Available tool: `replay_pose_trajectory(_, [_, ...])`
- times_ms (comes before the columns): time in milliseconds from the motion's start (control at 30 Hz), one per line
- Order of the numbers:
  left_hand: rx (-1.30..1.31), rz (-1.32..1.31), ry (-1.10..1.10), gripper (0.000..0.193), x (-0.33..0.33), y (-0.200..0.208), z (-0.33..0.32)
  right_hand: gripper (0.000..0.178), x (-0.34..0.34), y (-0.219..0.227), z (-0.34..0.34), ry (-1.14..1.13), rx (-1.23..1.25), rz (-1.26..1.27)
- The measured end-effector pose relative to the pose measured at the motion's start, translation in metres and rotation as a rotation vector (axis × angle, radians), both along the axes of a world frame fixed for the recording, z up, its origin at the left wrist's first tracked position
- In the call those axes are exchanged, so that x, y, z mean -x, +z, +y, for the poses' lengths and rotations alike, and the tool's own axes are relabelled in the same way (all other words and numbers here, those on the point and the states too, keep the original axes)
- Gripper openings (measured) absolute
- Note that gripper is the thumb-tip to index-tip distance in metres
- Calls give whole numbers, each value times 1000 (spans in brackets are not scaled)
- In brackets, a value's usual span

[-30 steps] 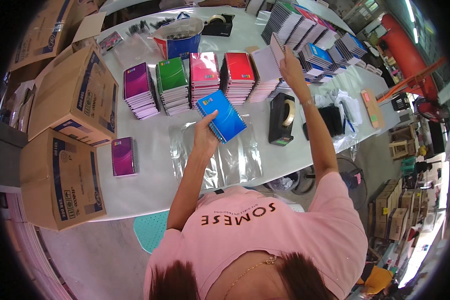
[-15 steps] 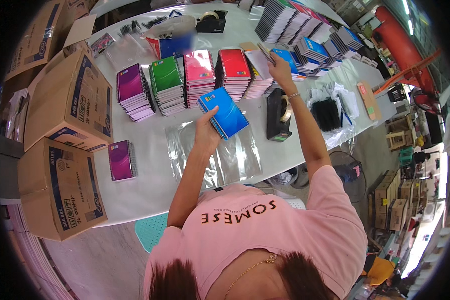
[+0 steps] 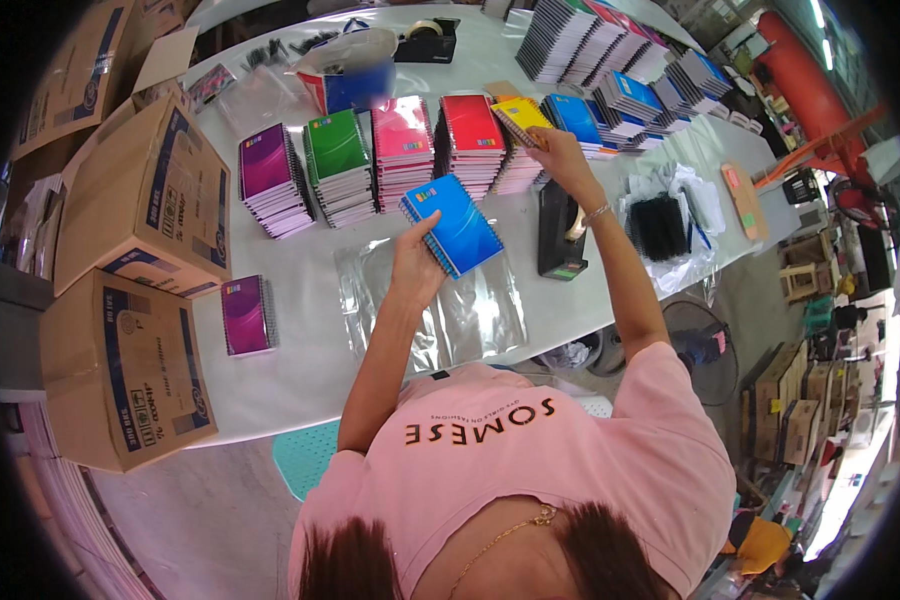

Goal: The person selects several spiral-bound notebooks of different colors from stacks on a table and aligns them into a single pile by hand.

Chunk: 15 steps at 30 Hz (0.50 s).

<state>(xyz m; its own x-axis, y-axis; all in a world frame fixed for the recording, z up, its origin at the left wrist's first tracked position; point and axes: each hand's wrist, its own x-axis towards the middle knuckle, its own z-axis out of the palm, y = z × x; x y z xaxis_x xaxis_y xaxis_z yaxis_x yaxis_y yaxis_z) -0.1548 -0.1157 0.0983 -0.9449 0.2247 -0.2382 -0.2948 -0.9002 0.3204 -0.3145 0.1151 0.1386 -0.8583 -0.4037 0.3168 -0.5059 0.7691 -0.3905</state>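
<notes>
My left hand [image 3: 417, 262] grips a blue spiral notebook [image 3: 458, 228] by its lower left edge, thumb on the cover. Below that notebook, a clear plastic sheet or bag [image 3: 460, 325] lies on the table. My right hand [image 3: 567, 163] is closed on the right edge of a yellow spiral notebook [image 3: 519, 114], over a stack in the row; the fingertips are partly hidden. To its left stand stacks of red [image 3: 473, 125], pink [image 3: 401, 128], green [image 3: 336, 142] and purple notebooks [image 3: 266, 160]. Blue notebooks [image 3: 572, 117] are stacked to its right.
A black tape dispenser [image 3: 558, 235] stands beside my right forearm. One purple notebook [image 3: 248, 315] lies near the cardboard boxes [image 3: 130, 370] at left. Farther back are another tape dispenser [image 3: 428, 42] and tall notebook stacks [image 3: 555, 45]. Black pieces on white plastic [image 3: 658, 228] lie at right.
The notebook in my right hand was tilted up, its pale underside showing; now it is lowered, yellow cover facing up. My left hand still holds the blue notebook in nearly the same place.
</notes>
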Motion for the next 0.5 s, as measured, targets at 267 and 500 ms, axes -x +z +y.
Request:
replay_pose_trajectory(267, [55,9,-25,40,0,12,9,19,37,38,29,-289,106,226])
replay_pose_trajectory(500, [59,120,41,45,4,29,9,32,-66,84,-48,-134,217,400])
